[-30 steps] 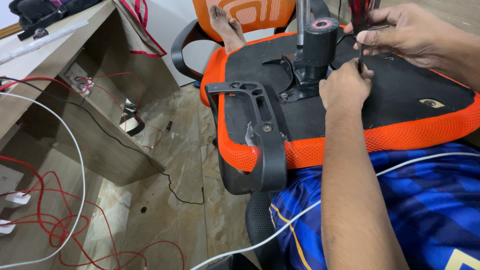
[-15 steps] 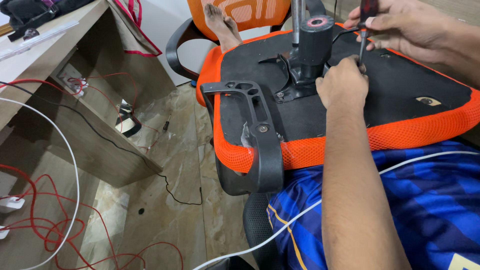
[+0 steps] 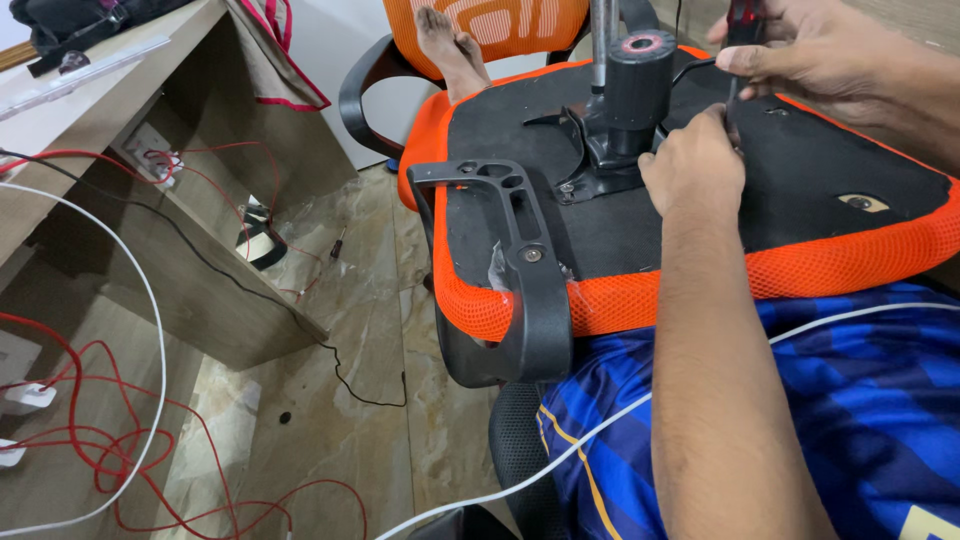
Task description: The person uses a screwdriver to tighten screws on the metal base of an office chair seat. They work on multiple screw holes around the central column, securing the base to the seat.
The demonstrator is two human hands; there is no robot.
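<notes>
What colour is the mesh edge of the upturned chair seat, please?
Orange mesh edge, seen in the head view.

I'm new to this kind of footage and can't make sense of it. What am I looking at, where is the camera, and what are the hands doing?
The camera sits on a person's head and looks down at their own two bare hands. Across their lap lies an upturned office chair seat, black underneath with an orange mesh edge and a black armrest. The right hand grips a screwdriver by its dark handle, pointing down at the seat's underside. The left hand rests closed around the screwdriver's lower end, beside the black centre mount. To the left are a wooden desk and red wires on the floor.
</notes>
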